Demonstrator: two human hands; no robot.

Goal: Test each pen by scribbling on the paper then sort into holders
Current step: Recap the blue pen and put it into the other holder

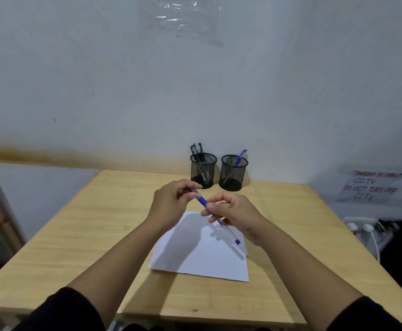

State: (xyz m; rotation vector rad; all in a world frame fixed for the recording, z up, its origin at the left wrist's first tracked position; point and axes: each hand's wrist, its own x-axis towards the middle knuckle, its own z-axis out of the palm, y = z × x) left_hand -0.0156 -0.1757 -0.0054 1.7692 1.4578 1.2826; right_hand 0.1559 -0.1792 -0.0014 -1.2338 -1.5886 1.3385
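A blue pen (pixel 228 229) with a clear barrel and blue grip is held in the air above the white paper (pixel 202 256). My right hand (pixel 235 215) grips its barrel; my left hand (pixel 171 201) pinches its far end, where the tip or cap is hidden by my fingers. Two black mesh holders stand at the back of the table. The left holder (pixel 203 170) contains several black pens (pixel 198 151). The right holder (pixel 234 172) contains one blue pen (pixel 239 158).
The wooden table (pixel 75 235) fills the lower view, with a white wall behind. A paper notice (pixel 371 186) hangs at the right, above a power strip with white plugs (pixel 362 228) beside the table's right edge.
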